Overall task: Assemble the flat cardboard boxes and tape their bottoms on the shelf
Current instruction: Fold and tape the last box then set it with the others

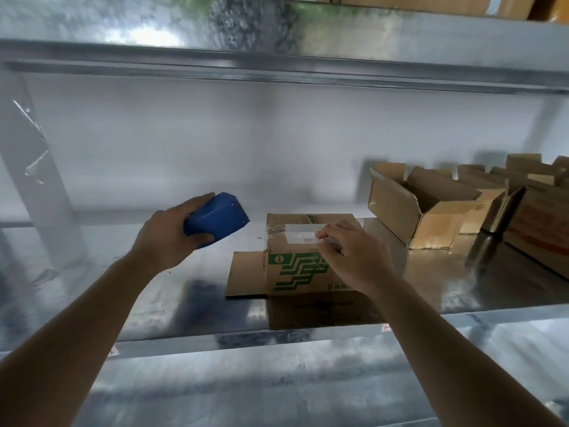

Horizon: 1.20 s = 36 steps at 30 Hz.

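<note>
A small cardboard box (295, 272) with green print stands upside down on the metal shelf (154, 303), its lower flaps spread flat to the left and front. Clear tape (300, 234) runs across its upper face. My right hand (354, 257) rests on the box's near top edge, its fingertips pressing the tape. My left hand (163, 238) grips a blue tape dispenser (217, 218), held in the air to the left of the box and apart from it.
Several assembled open cardboard boxes (431, 208) stand at the back right of the shelf. A metal upright (34, 180) wrapped in plastic film rises at the left. An upper shelf (277, 69) hangs overhead. A white wall closes the back.
</note>
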Each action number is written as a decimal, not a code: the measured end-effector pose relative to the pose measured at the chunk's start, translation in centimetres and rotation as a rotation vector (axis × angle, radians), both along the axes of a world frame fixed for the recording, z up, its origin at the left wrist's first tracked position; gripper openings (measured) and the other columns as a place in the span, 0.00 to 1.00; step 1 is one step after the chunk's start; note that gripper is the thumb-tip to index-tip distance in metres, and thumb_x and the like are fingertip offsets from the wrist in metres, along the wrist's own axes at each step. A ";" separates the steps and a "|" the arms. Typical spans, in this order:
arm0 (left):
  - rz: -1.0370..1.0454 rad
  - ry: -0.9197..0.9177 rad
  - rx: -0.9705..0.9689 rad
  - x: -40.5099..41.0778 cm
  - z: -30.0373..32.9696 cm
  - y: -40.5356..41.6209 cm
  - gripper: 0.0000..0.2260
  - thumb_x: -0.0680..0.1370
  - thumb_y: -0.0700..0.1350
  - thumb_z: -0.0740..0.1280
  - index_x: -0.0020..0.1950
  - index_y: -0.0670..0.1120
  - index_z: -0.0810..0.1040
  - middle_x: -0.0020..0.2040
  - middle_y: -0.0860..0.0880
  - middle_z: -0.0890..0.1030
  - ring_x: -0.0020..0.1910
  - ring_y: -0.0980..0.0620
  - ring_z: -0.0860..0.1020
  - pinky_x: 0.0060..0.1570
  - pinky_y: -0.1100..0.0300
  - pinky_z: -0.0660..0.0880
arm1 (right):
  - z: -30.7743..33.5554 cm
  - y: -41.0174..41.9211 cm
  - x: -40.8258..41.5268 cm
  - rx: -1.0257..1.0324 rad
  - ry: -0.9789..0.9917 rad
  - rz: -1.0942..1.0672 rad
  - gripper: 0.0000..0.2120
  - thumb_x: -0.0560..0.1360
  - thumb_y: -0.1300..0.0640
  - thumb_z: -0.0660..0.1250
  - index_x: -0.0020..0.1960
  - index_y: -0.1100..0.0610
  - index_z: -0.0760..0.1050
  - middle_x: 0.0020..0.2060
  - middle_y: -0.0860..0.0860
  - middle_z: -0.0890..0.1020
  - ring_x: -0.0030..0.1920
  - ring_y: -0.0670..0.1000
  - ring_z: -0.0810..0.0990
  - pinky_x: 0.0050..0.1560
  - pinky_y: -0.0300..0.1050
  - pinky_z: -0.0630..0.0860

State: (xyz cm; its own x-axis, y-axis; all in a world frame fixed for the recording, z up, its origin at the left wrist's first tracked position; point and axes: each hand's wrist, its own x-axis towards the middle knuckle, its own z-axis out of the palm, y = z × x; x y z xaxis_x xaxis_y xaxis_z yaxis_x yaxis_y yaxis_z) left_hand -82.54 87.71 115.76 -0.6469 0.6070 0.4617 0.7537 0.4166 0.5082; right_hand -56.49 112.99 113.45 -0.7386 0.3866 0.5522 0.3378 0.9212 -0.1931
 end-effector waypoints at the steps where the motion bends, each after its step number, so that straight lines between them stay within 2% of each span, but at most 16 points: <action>1: -0.078 -0.009 0.076 0.4 0.5 0.1 0.37 0.72 0.45 0.81 0.71 0.72 0.68 0.61 0.59 0.81 0.55 0.52 0.79 0.57 0.55 0.79 | 0.2 -0.1 0.1 -0.007 -0.012 0.006 0.20 0.83 0.38 0.53 0.61 0.45 0.79 0.59 0.41 0.81 0.48 0.45 0.78 0.38 0.37 0.74; 4: -0.321 -0.071 0.267 2.1 2.8 0.8 0.36 0.71 0.40 0.81 0.74 0.64 0.73 0.67 0.63 0.78 0.61 0.61 0.78 0.59 0.68 0.78 | 0.6 -0.4 0.2 -0.017 -0.050 0.036 0.17 0.83 0.38 0.56 0.62 0.44 0.78 0.58 0.39 0.80 0.48 0.44 0.79 0.38 0.36 0.72; 9: -0.523 0.016 0.293 4.6 6.2 3.1 0.36 0.71 0.41 0.79 0.77 0.54 0.73 0.70 0.59 0.78 0.67 0.59 0.77 0.63 0.67 0.75 | 0.5 -0.9 0.3 -0.079 -0.026 0.101 0.27 0.77 0.28 0.48 0.61 0.41 0.76 0.56 0.37 0.81 0.49 0.42 0.81 0.43 0.36 0.78; 11: -0.578 0.014 0.281 5.4 7.0 4.2 0.35 0.71 0.40 0.79 0.77 0.53 0.73 0.70 0.60 0.78 0.68 0.59 0.76 0.64 0.67 0.75 | 0.3 -1.0 0.5 -0.125 -0.009 0.121 0.27 0.76 0.28 0.49 0.60 0.41 0.76 0.54 0.37 0.81 0.48 0.42 0.81 0.42 0.35 0.77; 14: -0.634 -0.074 0.269 5.9 7.3 5.8 0.35 0.71 0.37 0.79 0.75 0.53 0.74 0.67 0.62 0.80 0.67 0.59 0.77 0.59 0.66 0.78 | 0.1 -0.9 0.7 -0.191 0.012 0.144 0.19 0.78 0.29 0.56 0.56 0.41 0.72 0.49 0.36 0.79 0.46 0.42 0.82 0.38 0.32 0.75; 17: -0.676 -0.148 0.234 5.9 6.8 6.8 0.34 0.70 0.34 0.79 0.73 0.54 0.76 0.65 0.60 0.81 0.65 0.56 0.79 0.56 0.62 0.81 | 0.3 -0.1 0.7 -0.340 0.038 0.176 0.15 0.80 0.38 0.65 0.61 0.44 0.66 0.56 0.39 0.80 0.48 0.43 0.83 0.36 0.34 0.80; 18: -0.682 -0.152 0.214 5.8 6.6 7.0 0.34 0.70 0.34 0.79 0.72 0.55 0.76 0.65 0.60 0.82 0.65 0.56 0.79 0.57 0.61 0.81 | 0.2 0.3 0.7 -0.361 0.053 0.196 0.13 0.82 0.41 0.63 0.61 0.45 0.64 0.57 0.42 0.81 0.48 0.44 0.84 0.37 0.38 0.82; 20: -0.695 -0.161 0.183 5.6 6.3 7.3 0.34 0.70 0.34 0.79 0.71 0.57 0.77 0.66 0.60 0.81 0.65 0.57 0.78 0.59 0.59 0.81 | 0.1 0.7 0.7 -0.353 0.086 0.218 0.07 0.86 0.44 0.56 0.61 0.45 0.63 0.51 0.47 0.83 0.43 0.47 0.84 0.36 0.44 0.83; 21: -0.702 -0.168 0.168 5.5 6.2 7.5 0.34 0.70 0.34 0.78 0.71 0.57 0.77 0.66 0.60 0.81 0.66 0.57 0.78 0.60 0.57 0.81 | 0.1 0.8 0.8 -0.346 0.097 0.218 0.07 0.87 0.45 0.53 0.61 0.45 0.62 0.49 0.47 0.82 0.42 0.47 0.84 0.35 0.44 0.82; 24: -0.725 -0.164 0.125 5.5 6.0 8.0 0.34 0.70 0.32 0.78 0.73 0.54 0.76 0.68 0.59 0.80 0.68 0.55 0.77 0.61 0.55 0.81 | 0.2 0.9 0.7 -0.347 0.088 0.211 0.07 0.88 0.45 0.50 0.64 0.44 0.62 0.48 0.46 0.82 0.42 0.48 0.84 0.34 0.38 0.79; 29: -0.743 -0.151 0.054 5.6 5.5 8.8 0.35 0.70 0.30 0.78 0.74 0.51 0.76 0.70 0.59 0.79 0.70 0.58 0.76 0.65 0.60 0.77 | 1.0 1.8 0.9 -0.393 0.041 0.241 0.10 0.88 0.46 0.50 0.68 0.42 0.62 0.47 0.39 0.80 0.45 0.46 0.83 0.42 0.41 0.79; 32: -0.736 -0.145 0.032 5.5 5.2 9.2 0.35 0.70 0.28 0.78 0.73 0.52 0.77 0.71 0.60 0.78 0.72 0.59 0.74 0.67 0.60 0.76 | 1.8 1.5 1.5 -0.439 0.044 0.295 0.13 0.87 0.43 0.50 0.70 0.42 0.63 0.53 0.43 0.84 0.47 0.45 0.84 0.43 0.38 0.78; 34: -0.737 -0.154 0.028 5.4 5.2 9.3 0.35 0.70 0.28 0.78 0.73 0.52 0.77 0.71 0.60 0.78 0.72 0.59 0.74 0.68 0.59 0.75 | 2.2 1.3 1.7 -0.458 0.057 0.342 0.18 0.84 0.37 0.48 0.69 0.40 0.63 0.56 0.46 0.85 0.49 0.46 0.85 0.46 0.42 0.82; 36: -0.740 -0.162 0.012 5.3 5.2 9.5 0.35 0.70 0.28 0.78 0.73 0.52 0.77 0.71 0.60 0.78 0.72 0.59 0.74 0.69 0.57 0.75 | 2.4 1.4 1.8 -0.459 0.062 0.366 0.17 0.82 0.34 0.48 0.66 0.37 0.64 0.53 0.46 0.86 0.49 0.47 0.85 0.49 0.46 0.84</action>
